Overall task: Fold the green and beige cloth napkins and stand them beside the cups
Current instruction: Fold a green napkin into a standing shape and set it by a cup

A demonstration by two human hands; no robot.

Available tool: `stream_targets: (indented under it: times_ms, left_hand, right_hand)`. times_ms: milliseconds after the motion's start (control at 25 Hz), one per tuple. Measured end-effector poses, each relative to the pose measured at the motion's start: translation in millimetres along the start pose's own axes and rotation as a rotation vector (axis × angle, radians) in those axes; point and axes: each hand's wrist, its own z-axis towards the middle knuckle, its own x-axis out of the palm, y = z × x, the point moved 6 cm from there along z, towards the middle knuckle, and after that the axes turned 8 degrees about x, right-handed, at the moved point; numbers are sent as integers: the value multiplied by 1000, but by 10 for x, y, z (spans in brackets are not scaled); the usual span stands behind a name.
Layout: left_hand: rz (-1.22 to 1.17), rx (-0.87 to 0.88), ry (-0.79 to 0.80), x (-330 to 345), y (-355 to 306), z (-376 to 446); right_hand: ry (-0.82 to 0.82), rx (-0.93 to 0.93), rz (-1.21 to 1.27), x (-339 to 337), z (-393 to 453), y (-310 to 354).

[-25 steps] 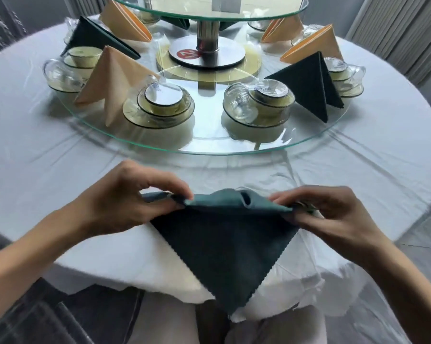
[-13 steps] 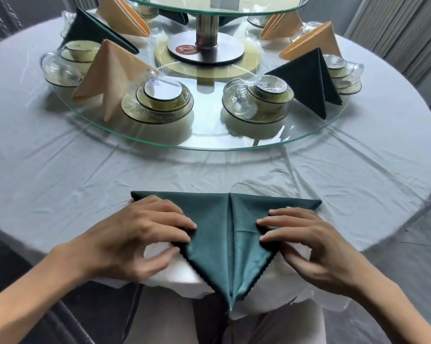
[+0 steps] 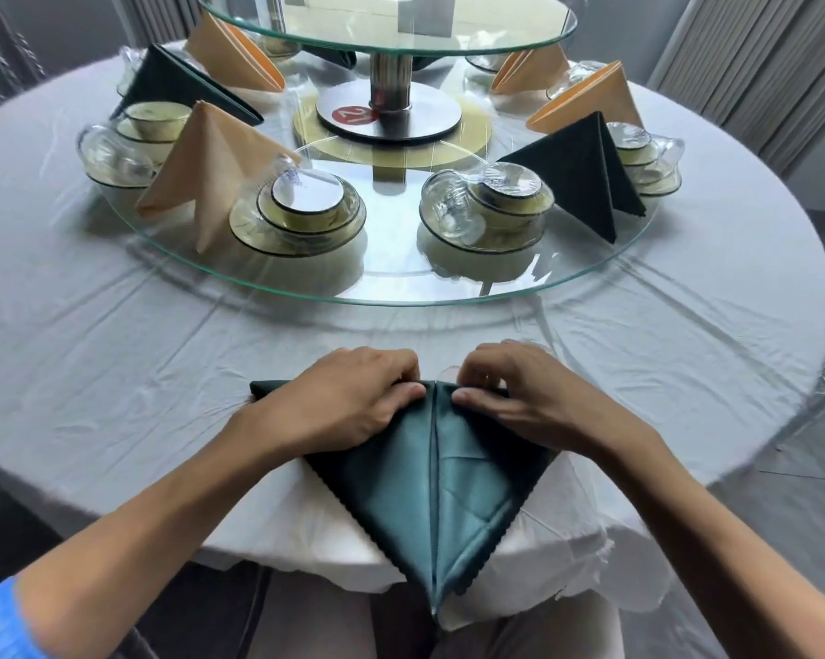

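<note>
A green napkin (image 3: 441, 487) lies on the table's near edge, folded into a downward-pointing triangle with a centre seam; its tip hangs over the edge. My left hand (image 3: 353, 404) and my right hand (image 3: 515, 397) pinch its top edge on either side of the seam, fingers curled over the fold. On the glass turntable (image 3: 401, 292) stand folded napkins: a beige one (image 3: 206, 168) left of a cup (image 3: 306, 206), a green one (image 3: 581, 173) right of another cup (image 3: 505, 202). More green and beige napkins stand further back.
A round table under a grey cloth (image 3: 115, 354) holds the turntable, whose metal post (image 3: 389, 83) carries an upper glass tier (image 3: 386, 26). Glass teapots and saucers ring the turntable. Curtains hang at the back right.
Both top corners of the green triangle were folded down to the centre, making a narrower point. My hands then slid up from the flaps to the top edge at the seam.
</note>
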Motion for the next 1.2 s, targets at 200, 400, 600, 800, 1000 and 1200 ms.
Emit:
stream_targets:
  times_ms: [200,400,600,800,1000,1200]
  left_hand:
    - [157,-53,-201,-92,84,117]
    - [231,54,-331,45,-263,-371]
    - [177,299,-180,371,-360,-840]
    - [240,372,-397,289,-489,-830]
    - [156,409,-308,322,-551,-817]
    - [195,434,-327,323,-551,-827]
  right_hand:
    - [-104,85,-76,-104,199,-61]
    - [-367,-4,-258,74,-327,234]
    - [-239,-48,-144,237,-704,95]
    - [-233,-5,19,128,-800,-122]
    - [-293,-10,53,44,-905,-150]
    - [-267,-44,43,136,-997,-39]
